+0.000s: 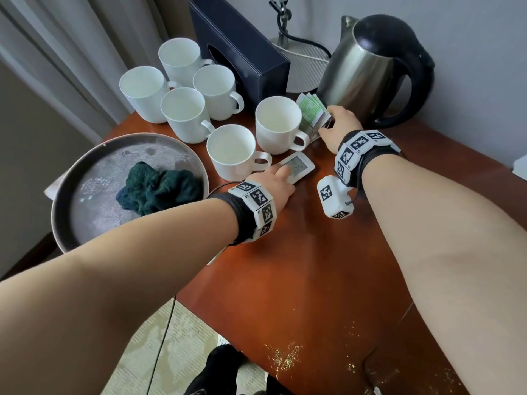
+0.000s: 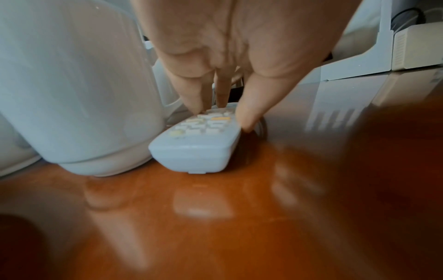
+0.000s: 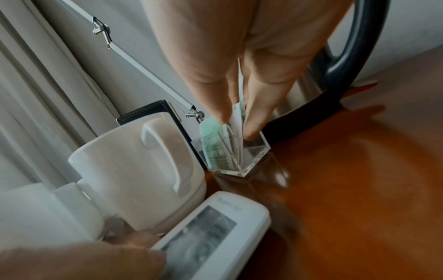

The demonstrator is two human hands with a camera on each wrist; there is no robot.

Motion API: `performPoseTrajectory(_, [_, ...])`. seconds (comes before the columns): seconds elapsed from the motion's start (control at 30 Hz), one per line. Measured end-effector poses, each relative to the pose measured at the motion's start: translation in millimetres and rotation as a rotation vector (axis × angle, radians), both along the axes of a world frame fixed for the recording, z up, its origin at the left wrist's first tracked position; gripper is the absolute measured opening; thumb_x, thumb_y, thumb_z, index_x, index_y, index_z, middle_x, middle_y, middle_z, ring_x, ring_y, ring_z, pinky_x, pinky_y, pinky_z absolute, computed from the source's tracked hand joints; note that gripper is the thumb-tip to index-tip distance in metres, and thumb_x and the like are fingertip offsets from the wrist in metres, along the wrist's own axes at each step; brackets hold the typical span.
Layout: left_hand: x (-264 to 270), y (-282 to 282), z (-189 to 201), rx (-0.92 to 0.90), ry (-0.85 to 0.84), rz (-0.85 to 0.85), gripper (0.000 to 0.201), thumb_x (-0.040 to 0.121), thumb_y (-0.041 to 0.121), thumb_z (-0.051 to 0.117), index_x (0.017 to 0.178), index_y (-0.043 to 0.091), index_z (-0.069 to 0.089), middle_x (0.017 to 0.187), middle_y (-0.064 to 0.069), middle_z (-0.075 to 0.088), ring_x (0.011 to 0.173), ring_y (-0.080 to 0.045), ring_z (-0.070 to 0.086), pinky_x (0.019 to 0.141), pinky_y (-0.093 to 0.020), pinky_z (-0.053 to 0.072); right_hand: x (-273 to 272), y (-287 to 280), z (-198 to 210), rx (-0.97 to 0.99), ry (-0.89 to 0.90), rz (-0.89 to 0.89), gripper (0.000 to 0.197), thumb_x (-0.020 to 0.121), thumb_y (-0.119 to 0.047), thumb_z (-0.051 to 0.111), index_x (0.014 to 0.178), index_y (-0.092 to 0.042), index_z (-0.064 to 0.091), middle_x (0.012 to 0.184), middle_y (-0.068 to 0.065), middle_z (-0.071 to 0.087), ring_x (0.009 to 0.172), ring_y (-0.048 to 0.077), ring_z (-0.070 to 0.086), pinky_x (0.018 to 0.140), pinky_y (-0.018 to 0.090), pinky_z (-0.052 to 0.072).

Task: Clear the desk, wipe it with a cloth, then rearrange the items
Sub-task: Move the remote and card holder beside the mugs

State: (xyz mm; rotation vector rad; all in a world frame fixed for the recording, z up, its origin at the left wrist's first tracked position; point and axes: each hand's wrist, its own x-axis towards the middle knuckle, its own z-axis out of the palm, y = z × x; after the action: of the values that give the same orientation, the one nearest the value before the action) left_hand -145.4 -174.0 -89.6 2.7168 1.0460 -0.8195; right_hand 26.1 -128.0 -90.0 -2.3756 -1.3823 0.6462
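- On the brown tabletop (image 1: 328,266): six white mugs (image 1: 188,114), a dark box (image 1: 242,49), a steel kettle (image 1: 368,72), a round tray (image 1: 85,223) at the left edge.
- In the tray: a crumpled dark green cloth (image 1: 159,188).
- Just beside the nearest mug: a white remote (image 1: 299,166), flat on the wood.
- Left hand (image 1: 273,185): fingers (image 2: 191,94) on the buttons, thumb against the remote's side, pinching the remote.
- Right hand (image 1: 339,126): between mug and kettle, fingertips (image 3: 256,117) pinching packets (image 3: 215,149) upright in a clear holder (image 3: 251,159).
- Near the front edge: scattered yellowish specks (image 1: 285,357).
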Motion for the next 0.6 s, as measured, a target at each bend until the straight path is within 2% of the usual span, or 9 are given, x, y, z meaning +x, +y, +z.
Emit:
performPoseTrajectory(0.07, [0,0,-2,-0.001,-0.013,0.013,0.058,0.088,0.012,0.054,0.142,0.024,0.038,0.153,-0.008,0.009,0.142,-0.029,0.016,0.090,-0.039,0.046,0,-5,5,-0.006,0.003,0.004,0.054,0.093,-0.017,0.051,0.143,-0.013,0.034,0.146,0.013,0.036,0.130,0.030,0.043,0.108,0.033,0.033])
performPoseTrajectory(0.17, [0,-1,-6,-0.046,-0.042,0.094,0.058,0.087,0.010,0.052,0.142,0.023,0.038,0.154,-0.007,0.008,0.141,-0.032,0.020,0.098,-0.039,0.041,4,-16,14,-0.017,-0.009,0.038,0.055,0.092,-0.016,0.051,0.144,-0.012,0.033,0.148,0.014,0.033,0.131,0.030,0.042,0.110,0.033,0.031])
performPoseTrajectory(0.3, [0,-6,-2,-0.068,-0.120,0.198,0.053,0.088,0.011,0.048,0.140,0.020,0.039,0.152,-0.007,0.017,0.138,-0.030,0.026,0.102,-0.042,0.038,8,-37,32,-0.017,-0.051,0.076,0.054,0.093,-0.019,0.051,0.144,-0.013,0.033,0.150,0.011,0.028,0.131,0.029,0.042,0.110,0.032,0.031])
performPoseTrajectory(0.4, [0,-17,15,-0.024,-0.121,0.166,0.058,0.085,0.008,0.053,0.139,0.023,0.040,0.148,-0.007,0.021,0.136,-0.029,0.027,0.102,-0.042,0.040,4,-57,48,-0.015,-0.064,0.115,0.055,0.093,-0.019,0.051,0.144,-0.014,0.031,0.150,0.011,0.025,0.130,0.029,0.042,0.110,0.032,0.031])
performPoseTrajectory(0.6, [-18,-38,50,-0.008,-0.269,0.249,0.047,0.089,0.012,0.050,0.134,0.026,0.048,0.144,0.001,0.035,0.126,-0.024,0.043,0.101,-0.036,0.043,-18,-91,92,0.006,-0.091,0.227,0.053,0.093,-0.018,0.050,0.143,-0.014,0.033,0.150,0.010,0.025,0.127,0.029,0.045,0.109,0.034,0.034])
